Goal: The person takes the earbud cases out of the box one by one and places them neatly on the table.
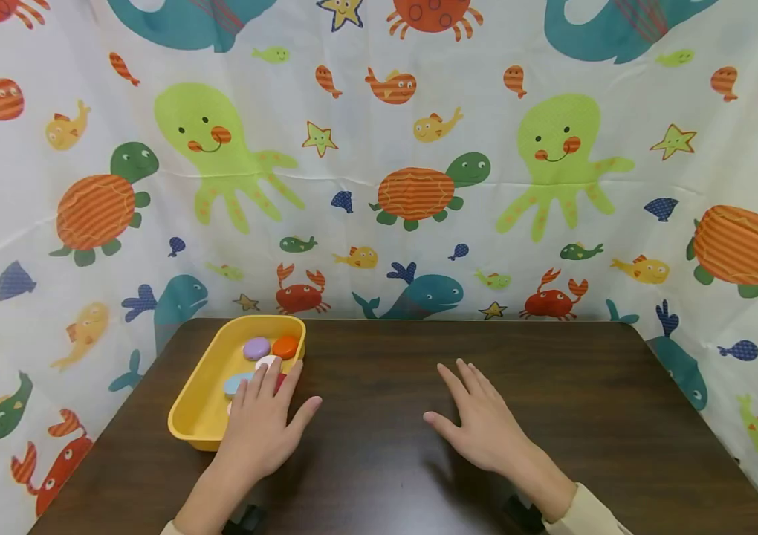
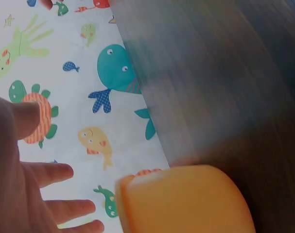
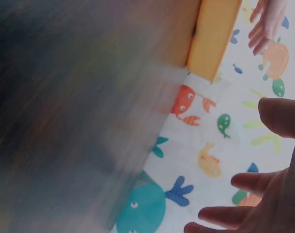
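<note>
My left hand (image 1: 264, 423) hovers over the right side of a yellow tray (image 1: 200, 394), fingers spread and straight, holding nothing. Inside the tray lie several rounded pieces: a purple one (image 1: 256, 348), an orange one (image 1: 285, 346), a white one (image 1: 268, 362) and a light blue one (image 1: 237, 383). A red piece (image 1: 280, 381) shows between my fingers, and the hand hides part of the contents. To the right, my right hand (image 1: 486, 423) is held above the dark table with its fingers extended and nothing in them. The left wrist view shows the tray's outer wall (image 2: 186, 204) beside the left fingers.
The dark wooden table (image 1: 379, 461) reaches back to a white curtain (image 1: 379, 253) printed with sea animals, which also runs along both sides. The tray stands at the table's left. Dark straps (image 1: 245, 518) sit at the wrists.
</note>
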A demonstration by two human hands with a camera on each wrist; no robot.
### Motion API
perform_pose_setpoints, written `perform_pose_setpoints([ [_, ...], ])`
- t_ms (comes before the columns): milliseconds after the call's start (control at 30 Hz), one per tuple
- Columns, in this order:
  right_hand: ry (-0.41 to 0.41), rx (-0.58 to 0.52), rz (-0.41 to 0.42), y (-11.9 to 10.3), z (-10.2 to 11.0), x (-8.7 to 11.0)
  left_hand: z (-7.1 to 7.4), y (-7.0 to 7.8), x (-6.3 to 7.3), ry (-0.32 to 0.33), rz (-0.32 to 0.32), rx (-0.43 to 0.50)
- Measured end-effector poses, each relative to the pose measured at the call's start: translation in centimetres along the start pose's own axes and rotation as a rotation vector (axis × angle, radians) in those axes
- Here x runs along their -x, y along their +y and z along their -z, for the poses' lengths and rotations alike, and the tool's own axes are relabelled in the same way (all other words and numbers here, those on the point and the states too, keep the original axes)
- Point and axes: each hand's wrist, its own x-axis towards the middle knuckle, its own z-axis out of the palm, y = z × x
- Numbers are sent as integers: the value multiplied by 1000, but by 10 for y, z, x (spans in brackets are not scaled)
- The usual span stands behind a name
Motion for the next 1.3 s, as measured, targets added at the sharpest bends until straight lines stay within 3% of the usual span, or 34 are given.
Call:
perform_pose_setpoints([
  [567, -1, -102, 29, -15, -11, -15, 4, -30, -2, 206, -102, 89],
  [733, -19, -133, 39, -20, -15, -18, 7, -42, -2, 214, -89, 97],
  [1067, -32, -169, 83, -26, -18, -22, 21, -57, 3, 147, -39, 142],
  [1300, -33, -184, 102, -32, -18, -25, 22, -69, 5, 243, -58, 144],
])
